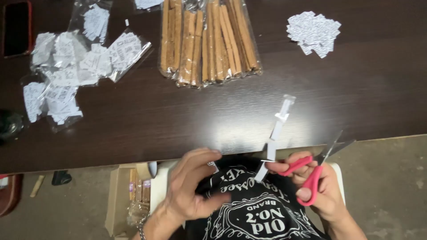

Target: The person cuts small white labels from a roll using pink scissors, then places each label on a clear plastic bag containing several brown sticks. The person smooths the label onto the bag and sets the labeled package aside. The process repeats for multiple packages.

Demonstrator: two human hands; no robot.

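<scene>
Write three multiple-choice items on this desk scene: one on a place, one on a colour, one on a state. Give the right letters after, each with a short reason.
1. Where does the loose pile of paper slips lie?
A. far right of the table
B. in the cardboard box
C. under the phone

2. What colour are the handles of the scissors?
A. blue
B. red
C. black

3. How are the scissor blades?
A. shut
B. parted
C. folded away

Answers:
1. A: the pile sits on the dark table, to the right of the bagged brown sticks.
2. B: red loops show around the fingers of the right hand.
3. B: the two blades splay apart beside the white strip; the left hand is off them.
</scene>
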